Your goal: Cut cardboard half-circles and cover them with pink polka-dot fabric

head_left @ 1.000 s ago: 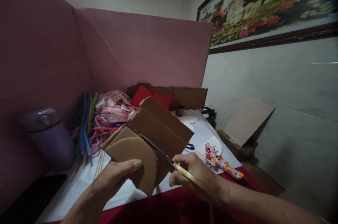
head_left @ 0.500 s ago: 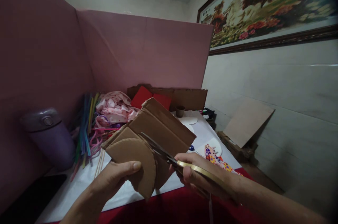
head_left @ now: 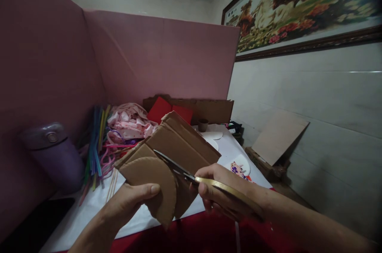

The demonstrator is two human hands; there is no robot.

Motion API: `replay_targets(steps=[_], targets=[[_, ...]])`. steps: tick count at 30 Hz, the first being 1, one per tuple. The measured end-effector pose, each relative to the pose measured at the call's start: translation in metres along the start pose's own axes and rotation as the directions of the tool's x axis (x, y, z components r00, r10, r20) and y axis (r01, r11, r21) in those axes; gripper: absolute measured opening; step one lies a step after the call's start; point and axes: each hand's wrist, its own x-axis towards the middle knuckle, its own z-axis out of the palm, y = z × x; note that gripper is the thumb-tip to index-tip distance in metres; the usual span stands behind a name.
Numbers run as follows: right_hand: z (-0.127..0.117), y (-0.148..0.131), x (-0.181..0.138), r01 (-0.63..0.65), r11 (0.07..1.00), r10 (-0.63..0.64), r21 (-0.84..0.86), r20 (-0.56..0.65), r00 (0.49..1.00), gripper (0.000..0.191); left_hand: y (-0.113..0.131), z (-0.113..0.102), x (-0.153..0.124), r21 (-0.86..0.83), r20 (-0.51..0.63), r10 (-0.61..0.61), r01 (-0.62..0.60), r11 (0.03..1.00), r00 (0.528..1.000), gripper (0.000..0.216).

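Your left hand (head_left: 128, 201) grips the cardboard (head_left: 167, 157) by its rounded lower flap, thumb on top, fingers closed round it. It's held up in the air above the desk's near edge. Your right hand (head_left: 223, 193) is closed tight on the gold-handled scissors (head_left: 191, 175), blades narrow & biting into the cardboard along the curved cut. Desk (head_left: 140, 217) has a white sheet; straws (head_left: 97, 141) & pink cloth (head_left: 129, 119) at far left corner, purple flask (head_left: 55, 153) at left edge.

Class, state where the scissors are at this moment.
The scissors are at lower centre of the head view, held in the right hand, blades against the cardboard piece that the left hand holds.
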Motion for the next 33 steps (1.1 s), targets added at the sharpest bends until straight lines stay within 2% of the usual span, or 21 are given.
replay_targets(steps=[6,13,19,22,24,26,30,33], targets=[[0.003,0.000,0.002,0.016,0.998,-0.018,-0.069,-0.037,0.999,0.066,0.002,0.000,-0.001,0.048,0.062,-0.007,0.004,0.999,0.998,0.027],[0.002,-0.007,0.005,0.093,0.989,-0.096,-0.119,-0.019,0.995,0.057,0.004,0.000,-0.002,0.039,0.021,0.005,-0.006,0.999,1.000,0.028],[0.007,-0.004,0.006,0.048,0.999,-0.049,-0.006,-0.064,0.997,0.026,0.005,-0.001,-0.002,0.019,0.064,0.001,-0.002,1.000,0.998,0.038],[0.009,-0.002,0.006,0.045,0.997,-0.040,0.070,-0.073,0.997,0.021,0.006,-0.002,-0.003,0.005,0.102,0.008,-0.008,1.000,0.995,0.041],[0.007,0.001,0.005,-0.011,0.997,0.014,0.072,-0.048,0.999,0.021,0.006,-0.002,-0.003,0.004,0.109,0.019,-0.020,1.000,0.994,0.042],[0.003,0.003,0.003,-0.035,0.998,0.035,0.052,-0.005,0.999,0.030,0.007,-0.002,-0.003,0.005,0.103,0.020,-0.021,1.000,0.994,0.043],[-0.007,0.006,-0.002,0.060,0.998,-0.062,0.023,0.100,0.993,0.073,0.008,-0.001,-0.003,0.011,0.119,0.020,-0.022,1.000,0.993,0.040],[-0.009,0.005,-0.004,0.043,0.999,-0.044,0.015,0.104,0.994,0.077,0.008,0.001,-0.004,0.014,0.151,0.030,-0.032,0.999,0.988,0.035]])
